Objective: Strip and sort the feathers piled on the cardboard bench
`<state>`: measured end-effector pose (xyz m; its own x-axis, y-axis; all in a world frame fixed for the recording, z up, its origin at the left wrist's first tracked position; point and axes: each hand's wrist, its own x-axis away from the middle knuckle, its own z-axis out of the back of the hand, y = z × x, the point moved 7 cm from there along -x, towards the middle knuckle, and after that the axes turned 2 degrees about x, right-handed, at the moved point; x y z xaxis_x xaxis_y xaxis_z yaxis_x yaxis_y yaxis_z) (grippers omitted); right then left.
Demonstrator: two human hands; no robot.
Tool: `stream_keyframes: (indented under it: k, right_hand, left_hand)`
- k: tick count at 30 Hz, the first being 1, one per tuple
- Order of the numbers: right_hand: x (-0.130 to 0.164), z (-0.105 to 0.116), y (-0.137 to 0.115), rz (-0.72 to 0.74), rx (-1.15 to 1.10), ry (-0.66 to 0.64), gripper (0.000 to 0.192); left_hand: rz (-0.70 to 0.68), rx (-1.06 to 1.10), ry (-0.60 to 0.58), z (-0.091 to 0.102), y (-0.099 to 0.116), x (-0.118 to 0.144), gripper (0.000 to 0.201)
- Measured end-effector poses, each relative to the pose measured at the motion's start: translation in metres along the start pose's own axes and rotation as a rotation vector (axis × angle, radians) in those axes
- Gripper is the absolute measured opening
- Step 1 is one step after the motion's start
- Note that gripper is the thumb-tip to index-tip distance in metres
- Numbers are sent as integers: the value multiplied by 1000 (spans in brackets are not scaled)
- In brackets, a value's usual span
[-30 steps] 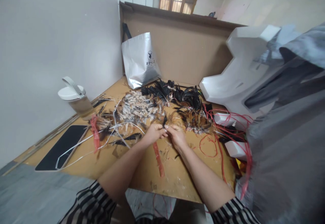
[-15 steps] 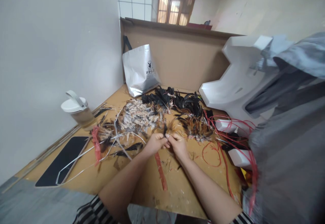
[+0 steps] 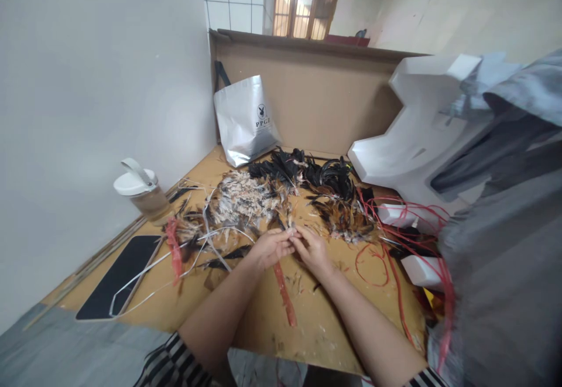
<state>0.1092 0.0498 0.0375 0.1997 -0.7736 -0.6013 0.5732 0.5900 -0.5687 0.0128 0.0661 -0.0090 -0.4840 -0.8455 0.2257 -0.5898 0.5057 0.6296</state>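
Observation:
My left hand (image 3: pixel 271 249) and my right hand (image 3: pixel 312 251) meet over the middle of the cardboard tabletop, thumbs and fingertips pinched together. A small tuft of dark and brown feathers (image 3: pixel 286 218) stands up at the fingertips; its lower ends are hidden by the fingers. Just beyond lies a pile of pale, fluffy feathers (image 3: pixel 243 197). Black feathers (image 3: pixel 281 167) are heaped behind it, and brown feathers (image 3: pixel 345 220) spread to the right. Below the hands a flat red plastic strip (image 3: pixel 285 296) lies on the cardboard.
At left are a lidded cup (image 3: pixel 147 194), a dark phone-like slab (image 3: pixel 116 278), white strapping (image 3: pixel 140 273) and a red plastic piece (image 3: pixel 174 249). A silver bag (image 3: pixel 243 120) leans at the back. White foam (image 3: pixel 390 153), red cords (image 3: pixel 397 293) and grey cloth (image 3: pixel 500 270) crowd the right.
The fingers have shifted their pinch, and the left fingers are more spread out below it. Brown feathers fanned beyond the fingertips now look narrower. The view has shifted slightly.

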Motion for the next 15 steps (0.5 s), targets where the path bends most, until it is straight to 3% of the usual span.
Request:
stream_keyframes:
  k: [7, 11, 15]
  right_hand:
    - [-4, 3, 1, -23, 14, -53, 25]
    - [-6, 5, 14, -165, -92, 11, 28]
    - [-14, 9, 21, -306, -151, 43, 23]
  left_hand:
    - [-14, -51, 45, 4, 0, 0, 17]
    - [-246, -63, 196, 13, 23, 1, 21]
    - [-451, 61, 357, 30, 43, 6, 19]
